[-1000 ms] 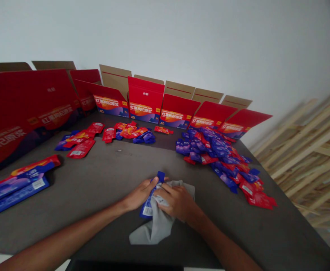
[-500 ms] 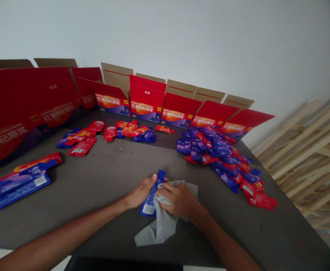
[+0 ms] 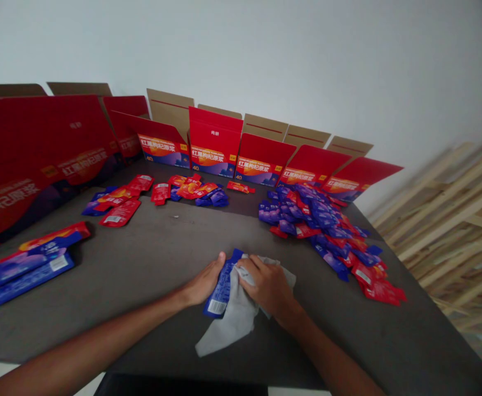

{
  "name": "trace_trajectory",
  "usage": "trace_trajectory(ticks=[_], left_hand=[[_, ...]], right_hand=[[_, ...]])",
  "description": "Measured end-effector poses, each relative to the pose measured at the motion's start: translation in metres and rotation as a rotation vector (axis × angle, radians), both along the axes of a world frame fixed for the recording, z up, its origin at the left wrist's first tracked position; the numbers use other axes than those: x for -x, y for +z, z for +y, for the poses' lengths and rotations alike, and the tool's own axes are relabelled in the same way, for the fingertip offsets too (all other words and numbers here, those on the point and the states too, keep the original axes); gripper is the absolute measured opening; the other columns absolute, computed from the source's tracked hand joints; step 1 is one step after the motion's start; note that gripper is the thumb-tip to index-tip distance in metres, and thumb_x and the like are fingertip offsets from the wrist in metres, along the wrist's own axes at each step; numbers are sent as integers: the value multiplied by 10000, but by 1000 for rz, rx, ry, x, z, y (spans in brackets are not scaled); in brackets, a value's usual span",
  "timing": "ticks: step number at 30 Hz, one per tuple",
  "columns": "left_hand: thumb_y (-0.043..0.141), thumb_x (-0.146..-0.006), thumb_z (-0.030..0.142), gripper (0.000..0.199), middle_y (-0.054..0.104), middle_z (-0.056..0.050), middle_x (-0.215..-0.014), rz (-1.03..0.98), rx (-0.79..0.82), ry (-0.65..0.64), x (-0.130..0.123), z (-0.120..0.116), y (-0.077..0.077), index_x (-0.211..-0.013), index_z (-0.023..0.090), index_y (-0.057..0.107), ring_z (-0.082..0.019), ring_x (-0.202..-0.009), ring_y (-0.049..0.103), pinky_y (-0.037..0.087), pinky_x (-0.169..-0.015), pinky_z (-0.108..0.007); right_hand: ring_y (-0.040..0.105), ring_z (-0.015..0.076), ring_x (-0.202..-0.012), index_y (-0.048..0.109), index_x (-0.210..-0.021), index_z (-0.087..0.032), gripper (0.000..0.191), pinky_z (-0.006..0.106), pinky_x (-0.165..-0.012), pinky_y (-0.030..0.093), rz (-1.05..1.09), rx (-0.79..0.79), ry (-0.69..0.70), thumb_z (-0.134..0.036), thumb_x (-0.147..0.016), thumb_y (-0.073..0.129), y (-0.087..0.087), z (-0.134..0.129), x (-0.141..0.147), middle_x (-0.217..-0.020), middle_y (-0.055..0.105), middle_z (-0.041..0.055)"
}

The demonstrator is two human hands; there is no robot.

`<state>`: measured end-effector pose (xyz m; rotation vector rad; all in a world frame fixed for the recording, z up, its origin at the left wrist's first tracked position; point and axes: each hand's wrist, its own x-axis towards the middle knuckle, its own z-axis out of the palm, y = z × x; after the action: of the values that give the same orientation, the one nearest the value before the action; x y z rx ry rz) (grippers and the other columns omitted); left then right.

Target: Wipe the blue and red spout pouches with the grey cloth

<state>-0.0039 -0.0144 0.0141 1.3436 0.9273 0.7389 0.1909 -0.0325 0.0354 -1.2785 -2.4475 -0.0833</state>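
Observation:
My left hand (image 3: 203, 284) is closed around a blue foil pouch (image 3: 223, 288), whose white barcode label sits at the lower end. My right hand (image 3: 267, 287) presses a crumpled grey cloth (image 3: 236, 319) against the pouch, with the cloth's loose end trailing toward me on the dark grey table (image 3: 154, 247). The cloth hides part of the pouch. A large heap of blue and red pouches (image 3: 310, 220) lies to the right of my hands, and a smaller spread of them (image 3: 191, 191) lies farther ahead.
Flat red printed cartons (image 3: 215, 143) stand along the far edge and left side of the table, against a white wall. Blue and red flattened packs (image 3: 30, 268) lie at the left. A pale wooden slat rack (image 3: 450, 220) stands beyond the right edge.
My right hand and the grey cloth have slid up and to the right along the pouch, leaving more of the pouch showing. My left hand has stayed nearly still.

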Motion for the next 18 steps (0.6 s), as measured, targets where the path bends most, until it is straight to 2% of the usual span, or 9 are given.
trace_trajectory(ticks=[2,4,7,9,12,18], left_hand=[[255,-929,678,689,739,-85,-1013,-41,71,-2,0,0,-1,-1031,158,696,-229,-971,652,463,-951,-349],[256,-926,682,700,740,-87,-1012,-71,110,8,-1,-1,0,-1115,156,677,-237,-990,654,468,-949,-358],[262,-934,665,691,729,-80,-1081,-86,88,57,-3,-2,5,-1197,160,654,-248,-1077,628,422,-1021,-376],[268,-943,646,674,712,-79,-1145,-78,73,84,-3,-3,9,-1206,160,654,-252,-1107,614,385,-1063,-388],[282,-949,631,652,685,-77,-1222,-104,87,76,-2,-3,9,-1246,167,632,-254,-1155,592,347,-1101,-395],[297,-953,624,641,596,-80,-1380,-264,158,-64,-2,-2,-5,-1393,208,507,-253,-1316,491,294,-1154,-410]], right_hand=[[644,175,-811,595,-1138,-229,241,262,-658,438,-22,18,74,-290,-906,621,0,-2,1,-1056,666,46],[641,173,-802,586,-1145,-232,259,269,-647,438,-75,55,208,-332,-909,625,-1,-5,3,-1064,664,35],[633,160,-750,574,-1161,-243,301,271,-625,429,-164,100,380,-391,-906,637,1,-13,8,-1042,664,16],[631,157,-739,568,-1172,-250,319,271,-620,425,-192,99,421,-400,-902,648,2,-17,11,-1036,663,11],[640,168,-760,570,-1171,-251,333,279,-629,439,-167,71,359,-390,-886,671,3,-18,13,-1047,661,17],[658,192,-845,580,-1184,-238,315,282,-686,485,-6,2,78,-280,-883,663,-2,-8,11,-1100,657,57]])
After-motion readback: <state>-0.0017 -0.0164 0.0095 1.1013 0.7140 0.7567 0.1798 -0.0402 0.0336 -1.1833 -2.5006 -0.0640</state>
